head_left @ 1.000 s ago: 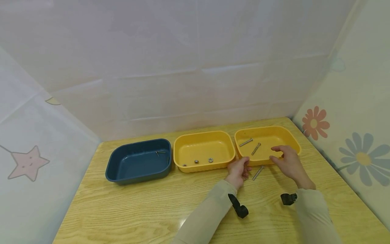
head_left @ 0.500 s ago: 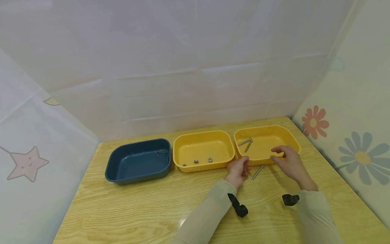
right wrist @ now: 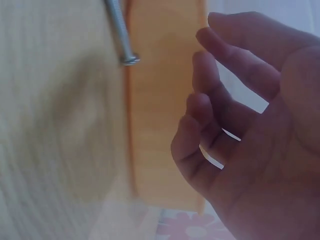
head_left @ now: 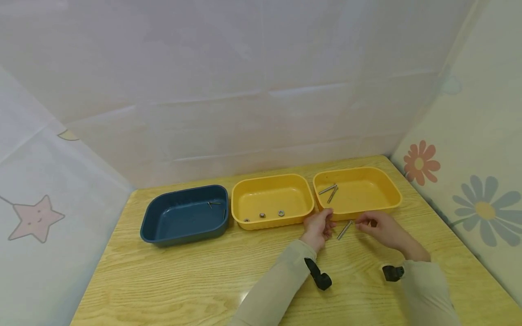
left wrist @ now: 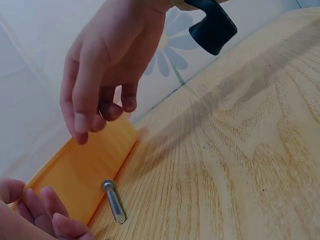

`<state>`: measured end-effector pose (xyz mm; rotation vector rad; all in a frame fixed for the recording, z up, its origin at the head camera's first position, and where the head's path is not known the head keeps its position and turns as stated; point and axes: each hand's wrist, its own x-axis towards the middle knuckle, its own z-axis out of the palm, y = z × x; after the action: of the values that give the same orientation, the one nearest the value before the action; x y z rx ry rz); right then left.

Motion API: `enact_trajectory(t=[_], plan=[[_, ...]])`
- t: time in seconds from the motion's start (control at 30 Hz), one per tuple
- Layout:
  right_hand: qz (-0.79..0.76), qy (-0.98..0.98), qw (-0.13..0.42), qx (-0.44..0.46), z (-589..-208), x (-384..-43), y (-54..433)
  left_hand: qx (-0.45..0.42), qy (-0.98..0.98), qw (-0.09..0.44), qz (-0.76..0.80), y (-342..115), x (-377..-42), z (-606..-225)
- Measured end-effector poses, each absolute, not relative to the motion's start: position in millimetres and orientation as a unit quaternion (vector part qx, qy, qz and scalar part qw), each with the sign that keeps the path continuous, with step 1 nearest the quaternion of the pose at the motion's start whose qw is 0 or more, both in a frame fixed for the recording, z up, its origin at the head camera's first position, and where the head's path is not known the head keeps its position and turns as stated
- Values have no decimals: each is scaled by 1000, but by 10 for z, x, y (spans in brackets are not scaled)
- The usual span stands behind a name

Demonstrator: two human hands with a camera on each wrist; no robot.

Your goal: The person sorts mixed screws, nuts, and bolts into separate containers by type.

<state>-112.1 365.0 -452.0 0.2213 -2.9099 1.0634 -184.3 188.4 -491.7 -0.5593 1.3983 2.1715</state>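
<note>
My left hand [head_left: 317, 227] pinches the front left rim of the right-hand yellow tray [head_left: 369, 211], thumb over the edge. Just outside that tray a bolt [head_left: 344, 230] lies on the table, its head towards the tray wall. My right hand [head_left: 383, 228] hovers just right of the bolt, apart from it, fingers loosely bent and holding nothing. In the right wrist view, the bolt [right wrist: 119, 31] is beside the orange-looking wall, left of the fingers. Two more bolts [head_left: 328, 189] lie inside the tray at its left end, touching or nearly so.
A middle yellow tray [head_left: 273, 179] holds several nuts, one nut [head_left: 281, 213] towards the front. Further left stands a dark blue tray [head_left: 183, 235] with several small screws [head_left: 215, 203]. The wooden table [head_left: 183, 280] meets hanging sheets at back and sides.
Inside the right tray, one bolt has rolled left against the other. My right hand has come down from over the tray's front rim towards the bolt on the table. My left hand has stayed put.
</note>
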Motion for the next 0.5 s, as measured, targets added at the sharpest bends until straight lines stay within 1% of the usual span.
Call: enact_trajectory(t=[0.1,0.33,0.5], plan=[[341,-936,18,82,-4603,-1142,3643,-206,511,247,797,1882,-1840,-4913],[289,-949,51,115,-4726,-1176,3547,-204,513,251,795,1875,-1835,-4906],[248,-960,56,115,-4799,-1188,3467,-204,516,251,793,1877,-1837,-4912]])
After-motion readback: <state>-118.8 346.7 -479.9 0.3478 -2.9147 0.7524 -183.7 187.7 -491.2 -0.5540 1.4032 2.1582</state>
